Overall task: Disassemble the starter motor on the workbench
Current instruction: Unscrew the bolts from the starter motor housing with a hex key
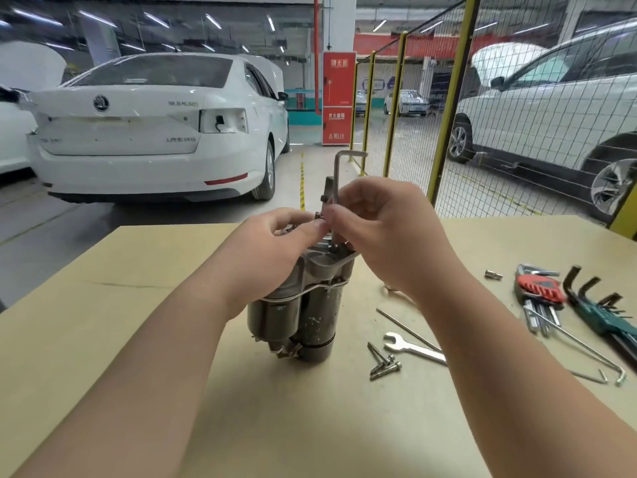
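The starter motor (312, 313) stands upright on its end in the middle of the workbench (103, 339), its grey cast housing on top. An L-shaped hex key (339, 167) stands vertically in the top of the housing, short arm pointing right. My right hand (382, 232) pinches the key's long shaft between thumb and fingers. My left hand (275, 250) grips the upper part of the motor from the left, fingers curled over its top. Both hands hide much of the housing's top.
Right of the motor lie several removed bolts (384, 363), an open-end wrench (412, 348), long thin rods (406, 329), a small socket (493, 274), a red hex key set (537, 291) and a green hex key set (599, 312). Behind the bench are a yellow mesh fence (448, 108) and parked cars.
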Demonstrator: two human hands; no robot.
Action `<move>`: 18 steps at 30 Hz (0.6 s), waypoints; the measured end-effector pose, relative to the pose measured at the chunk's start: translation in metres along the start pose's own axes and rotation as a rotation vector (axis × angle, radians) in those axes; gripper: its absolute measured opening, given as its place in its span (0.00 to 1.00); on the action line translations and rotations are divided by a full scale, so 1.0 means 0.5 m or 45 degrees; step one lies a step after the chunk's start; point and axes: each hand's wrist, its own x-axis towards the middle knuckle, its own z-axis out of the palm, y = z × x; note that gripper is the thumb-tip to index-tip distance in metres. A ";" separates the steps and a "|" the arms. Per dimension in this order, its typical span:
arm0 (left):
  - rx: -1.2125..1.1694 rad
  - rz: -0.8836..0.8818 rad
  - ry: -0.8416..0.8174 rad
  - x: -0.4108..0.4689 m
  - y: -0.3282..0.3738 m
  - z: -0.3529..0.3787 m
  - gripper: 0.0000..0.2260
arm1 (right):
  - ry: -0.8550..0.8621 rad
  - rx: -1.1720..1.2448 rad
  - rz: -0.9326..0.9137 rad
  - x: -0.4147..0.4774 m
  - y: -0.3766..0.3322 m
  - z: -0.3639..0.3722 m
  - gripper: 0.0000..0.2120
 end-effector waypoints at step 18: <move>0.081 0.007 0.127 -0.002 0.016 0.027 0.05 | -0.307 -0.432 0.075 0.006 -0.021 -0.091 0.08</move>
